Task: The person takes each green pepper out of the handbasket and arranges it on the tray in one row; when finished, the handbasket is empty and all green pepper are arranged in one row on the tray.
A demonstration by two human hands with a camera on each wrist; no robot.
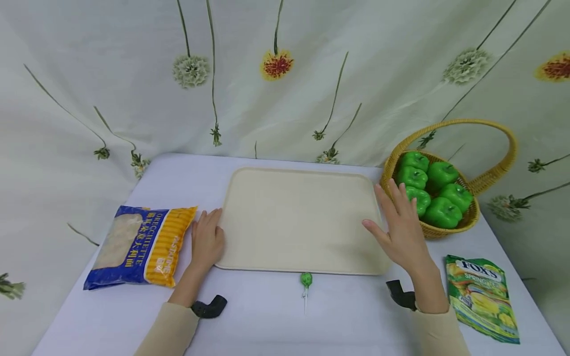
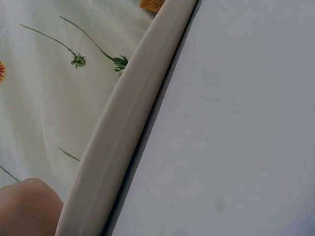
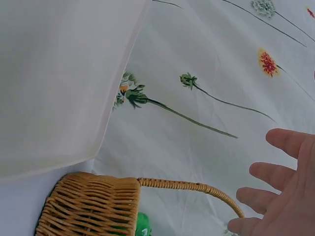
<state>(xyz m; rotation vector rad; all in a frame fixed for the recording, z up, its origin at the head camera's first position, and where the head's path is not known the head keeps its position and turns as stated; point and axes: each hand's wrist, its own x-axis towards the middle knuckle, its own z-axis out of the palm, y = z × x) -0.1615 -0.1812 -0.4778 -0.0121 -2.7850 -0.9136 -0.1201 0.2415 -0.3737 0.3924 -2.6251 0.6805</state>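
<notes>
A beige rectangular tray [image 1: 300, 222] lies flat in the middle of the table. My left hand [image 1: 207, 238] rests against the tray's left edge, between it and a blue and yellow bag of orecchiette pasta [image 1: 138, 247]. In the left wrist view, the tray's rim [image 2: 123, 118] runs past a bit of that hand [image 2: 29, 209]. Over the tray's right edge, my right hand [image 1: 403, 237] is held with fingers spread, holding nothing. It partly covers a wicker basket [image 1: 473, 222] of several green bell peppers [image 1: 443, 212]. The right wrist view shows its spread fingers [image 3: 266, 200].
A green lollipop [image 1: 306, 280] lies just in front of the tray's near edge. At the right front is a green Fox's candy bag [image 1: 483, 299]. Behind the white table [image 1: 267, 321] hangs a flower-print cloth [image 1: 133, 59]. The basket's tall handle [image 1: 494, 173] arches to the right.
</notes>
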